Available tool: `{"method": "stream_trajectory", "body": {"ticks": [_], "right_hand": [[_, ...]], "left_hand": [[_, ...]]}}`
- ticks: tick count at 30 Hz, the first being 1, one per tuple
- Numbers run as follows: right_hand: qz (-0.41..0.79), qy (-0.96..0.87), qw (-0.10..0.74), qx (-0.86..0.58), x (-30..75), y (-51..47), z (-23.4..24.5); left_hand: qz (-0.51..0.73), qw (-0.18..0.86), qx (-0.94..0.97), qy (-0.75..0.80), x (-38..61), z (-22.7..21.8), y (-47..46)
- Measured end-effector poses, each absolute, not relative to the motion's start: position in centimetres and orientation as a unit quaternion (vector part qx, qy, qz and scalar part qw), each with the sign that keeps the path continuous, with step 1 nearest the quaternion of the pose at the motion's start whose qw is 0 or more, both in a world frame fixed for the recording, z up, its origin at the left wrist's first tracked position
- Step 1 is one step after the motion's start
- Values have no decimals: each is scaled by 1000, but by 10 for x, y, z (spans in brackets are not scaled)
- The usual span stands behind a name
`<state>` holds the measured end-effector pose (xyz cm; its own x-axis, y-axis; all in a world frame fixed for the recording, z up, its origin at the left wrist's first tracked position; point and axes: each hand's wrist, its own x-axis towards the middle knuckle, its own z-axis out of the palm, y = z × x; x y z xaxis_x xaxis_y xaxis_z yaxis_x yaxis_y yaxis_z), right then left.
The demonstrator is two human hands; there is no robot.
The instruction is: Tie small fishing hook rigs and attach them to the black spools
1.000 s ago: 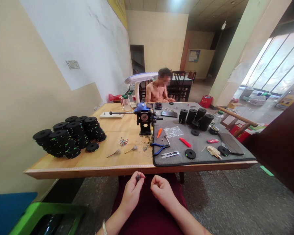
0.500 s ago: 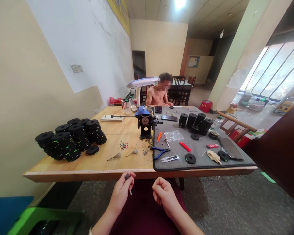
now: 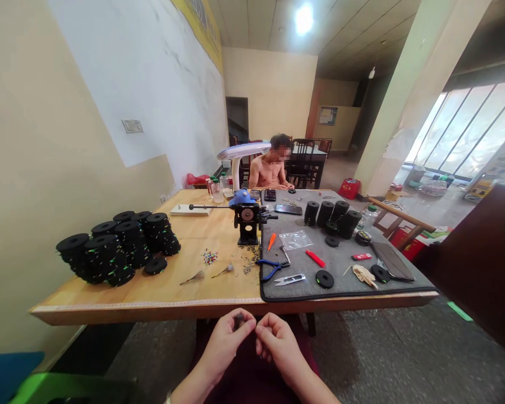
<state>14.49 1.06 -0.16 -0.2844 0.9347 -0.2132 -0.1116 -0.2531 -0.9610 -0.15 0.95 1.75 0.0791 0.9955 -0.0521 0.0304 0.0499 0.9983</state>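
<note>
Small dark piece (image 3: 238,320), grasped in fingers of left hand (image 3: 226,339) just off near edge of tabletop (image 3: 200,233), could drop if pinch slackens; right hand (image 3: 281,339) fingers clenched, contents unseen.

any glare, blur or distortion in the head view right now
Head view: the ceiling light glares white, and the windows look washed out; head view: wide-lens stretching toward the edges, with the green stool blurred; head view: the small dark thing in the left hand is too indistinct to identify.
</note>
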Motion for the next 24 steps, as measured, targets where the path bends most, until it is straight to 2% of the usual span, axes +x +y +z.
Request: {"method": "stream_trajectory", "body": {"ticks": [9,13,17,24], "right_hand": [[647,-474,427,-418,143,16,-16],[654,-445,446,-418,145,21,-26],[657,-411,469,-423,147,26,-30],[677,-386,475,-408,146,28,-32]], "left_hand": [[417,433,608,519,-2,22,18],[367,289,681,564,-17,39,37],[229,114,729,635,-40,60,70],[147,43,721,676,-63,82,143]]}}
